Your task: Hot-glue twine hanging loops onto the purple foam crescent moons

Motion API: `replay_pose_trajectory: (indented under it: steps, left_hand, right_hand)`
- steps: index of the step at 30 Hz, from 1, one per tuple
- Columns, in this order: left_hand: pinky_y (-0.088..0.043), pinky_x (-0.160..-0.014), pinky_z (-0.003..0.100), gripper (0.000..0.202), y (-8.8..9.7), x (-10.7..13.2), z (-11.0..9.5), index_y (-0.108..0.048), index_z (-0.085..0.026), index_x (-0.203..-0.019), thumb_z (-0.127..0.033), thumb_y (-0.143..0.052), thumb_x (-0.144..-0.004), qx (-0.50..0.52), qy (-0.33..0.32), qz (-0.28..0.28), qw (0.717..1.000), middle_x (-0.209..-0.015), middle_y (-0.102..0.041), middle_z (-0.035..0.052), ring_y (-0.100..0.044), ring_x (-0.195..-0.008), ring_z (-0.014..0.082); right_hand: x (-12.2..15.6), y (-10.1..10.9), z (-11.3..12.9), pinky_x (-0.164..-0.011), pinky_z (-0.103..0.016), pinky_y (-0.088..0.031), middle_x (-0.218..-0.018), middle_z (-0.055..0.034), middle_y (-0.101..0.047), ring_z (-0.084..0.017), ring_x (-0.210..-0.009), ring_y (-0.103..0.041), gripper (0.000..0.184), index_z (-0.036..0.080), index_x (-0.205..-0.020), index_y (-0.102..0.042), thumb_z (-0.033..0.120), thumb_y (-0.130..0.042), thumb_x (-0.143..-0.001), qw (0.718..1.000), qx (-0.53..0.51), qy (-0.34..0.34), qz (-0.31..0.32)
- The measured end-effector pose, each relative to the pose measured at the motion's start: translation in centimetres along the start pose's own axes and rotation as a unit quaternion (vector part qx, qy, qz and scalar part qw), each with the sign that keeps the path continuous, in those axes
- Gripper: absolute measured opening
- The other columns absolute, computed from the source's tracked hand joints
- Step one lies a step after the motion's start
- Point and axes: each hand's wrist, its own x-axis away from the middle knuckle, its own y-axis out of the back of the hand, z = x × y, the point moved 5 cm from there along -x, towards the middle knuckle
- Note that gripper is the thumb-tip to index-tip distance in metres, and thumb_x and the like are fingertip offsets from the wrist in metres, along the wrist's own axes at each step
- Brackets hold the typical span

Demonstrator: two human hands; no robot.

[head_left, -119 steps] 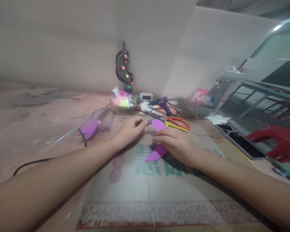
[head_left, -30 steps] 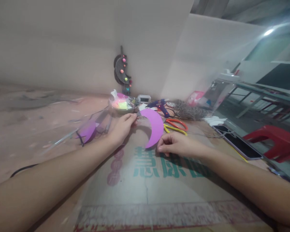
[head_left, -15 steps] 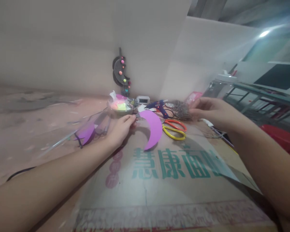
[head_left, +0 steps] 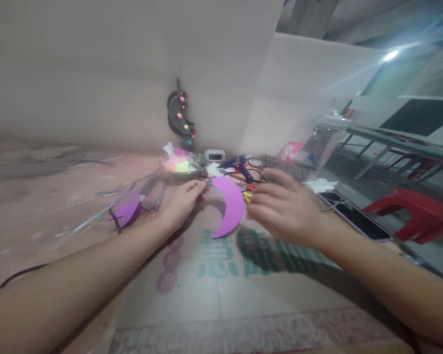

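My left hand is closed, pinching the upper tip of a purple paper crescent between thumb and fingers. The crescent stands raised above the printed cardboard, its lower point hanging down. To its right, my right hand is slightly blurred, with fingers apart and nothing visible in them; it does not appear to touch the crescent. Behind those fingers, scissors with yellow and orange-red handles are mostly hidden. A blue glue gun lies just beyond.
A clear bowl of bright soft material stands near a small white digital display. A dark crescent decoration with coloured balls leans on the wall. Left lies another purple piece; at right are a phone and a red stool.
My right hand has moved left and down from beside the twine bundle to near the crescent, now covering most of the scissors. My left hand keeps its pinch on the crescent.
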Motion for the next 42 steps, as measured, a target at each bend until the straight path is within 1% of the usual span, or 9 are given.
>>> replay_pose_trajectory:
  steps: [7, 10, 13, 19, 23, 31, 34, 38, 42]
  left_hand:
    - [-0.032, -0.051, 0.021, 0.03, -0.3, 0.2, -0.1, -0.053, -0.016, -0.068, -0.043, -0.058, -0.081, -0.004, 0.012, 0.005, 1.0, -0.063, -0.049, -0.0027, -0.042, -0.055, 0.0086]
    - [-0.032, -0.051, 0.021, 0.031, -0.4, 0.2, -0.3, -0.052, -0.016, -0.066, -0.042, -0.057, -0.082, -0.018, 0.003, 0.012, 1.0, -0.063, -0.048, -0.0027, -0.041, -0.055, 0.0084]
    - [-0.032, -0.051, 0.021, 0.032, -0.5, 0.3, -0.5, -0.051, -0.016, -0.066, -0.043, -0.056, -0.083, -0.028, 0.003, 0.019, 0.999, -0.062, -0.048, -0.0025, -0.042, -0.055, 0.009]
    - [-0.033, -0.057, 0.024, 0.031, -1.1, 1.4, -2.2, -0.052, -0.017, -0.066, -0.041, -0.052, -0.086, -0.146, -0.044, 0.047, 0.987, -0.063, -0.049, -0.0017, -0.046, -0.061, 0.0122]
    - [-0.033, -0.059, 0.024, 0.029, -1.7, 2.1, -2.9, -0.053, -0.017, -0.069, -0.038, -0.047, -0.09, -0.204, -0.082, 0.072, 0.973, -0.066, -0.051, -0.0018, -0.046, -0.063, 0.0125]
    - [-0.038, -0.066, 0.024, 0.027, -1.8, 2.3, -2.8, -0.056, -0.016, -0.077, -0.037, -0.047, -0.092, -0.209, -0.122, 0.076, 0.967, -0.072, -0.055, -0.0007, -0.051, -0.07, 0.013]
    - [-0.041, -0.068, 0.024, 0.025, -1.5, 2.4, -3.0, -0.058, -0.017, -0.092, -0.041, -0.05, -0.091, -0.179, -0.124, 0.058, 0.974, -0.086, -0.059, 0.0015, -0.054, -0.077, 0.0142]
    - [-0.042, -0.063, 0.023, 0.031, -1.1, 2.3, -2.7, -0.055, -0.017, -0.094, -0.047, -0.048, -0.09, -0.136, -0.117, 0.029, 0.983, -0.081, -0.054, 0.0005, -0.051, -0.072, 0.0135]
    - [-0.04, -0.063, 0.024, 0.039, -1.6, 1.9, -1.7, -0.06, -0.015, -0.083, -0.049, -0.041, -0.092, -0.155, -0.09, 0.091, 0.98, -0.072, -0.052, 0.0009, -0.051, -0.069, 0.0143]
  right_hand:
    - [0.8, -2.6, 2.8, -0.107, -0.054, -0.035, -0.096, -0.0041, -0.068, -0.022, -0.105, -0.057, 0.023, 0.027, -0.097, -0.064, 0.015, -0.045, -0.091, 0.984, 0.071, 0.143, 0.078]
    - [0.9, -2.7, 2.0, -0.081, -0.04, -0.05, -0.086, -0.0051, -0.067, -0.02, -0.08, -0.06, 0.019, 0.025, -0.09, -0.066, 0.024, -0.047, -0.092, 0.99, 0.06, 0.092, 0.092]
    - [1.1, -1.4, 1.0, -0.06, -0.031, -0.044, -0.074, -0.0031, -0.065, -0.015, -0.061, -0.056, 0.019, 0.026, -0.091, -0.067, 0.026, -0.048, -0.091, 0.995, 0.077, 0.023, 0.056]
    - [0.5, 1.7, -1.5, -0.067, -0.03, -0.047, -0.099, -0.0063, -0.071, -0.019, -0.08, -0.066, 0.032, 0.025, -0.122, -0.056, 0.023, -0.046, -0.092, 0.989, 0.015, -0.128, -0.071]
    - [-0.1, -0.3, -3.0, -0.071, -0.031, -0.048, -0.107, -0.0076, -0.068, -0.02, -0.088, -0.064, 0.032, 0.021, -0.119, -0.057, 0.034, -0.051, -0.09, 0.977, -0.061, -0.198, -0.048]
    - [0.4, -5.3, -4.1, -0.044, -0.023, -0.033, -0.056, 0.0042, -0.051, -0.009, -0.045, -0.043, 0.031, 0.017, -0.079, -0.057, 0.049, -0.058, -0.081, 0.893, -0.312, -0.322, 0.046]
    - [0.7, -4.8, -4.4, -0.038, -0.021, -0.027, -0.049, 0.008, -0.044, -0.007, -0.039, -0.037, 0.03, 0.019, -0.083, -0.054, 0.048, -0.061, -0.08, 0.876, -0.343, -0.338, -0.027]
    - [1.1, -1.3, -4.9, -0.045, -0.023, -0.039, -0.066, 0.0022, -0.057, -0.01, -0.049, -0.049, 0.016, 0.021, -0.091, -0.055, 0.035, -0.059, -0.085, 0.934, -0.154, -0.242, -0.213]
    - [1.3, -1.0, -3.7, -0.063, -0.025, -0.047, -0.092, -0.0065, -0.064, -0.014, -0.076, -0.06, 0.007, 0.02, -0.091, -0.059, 0.019, -0.053, -0.088, 0.978, 0.095, -0.017, -0.185]
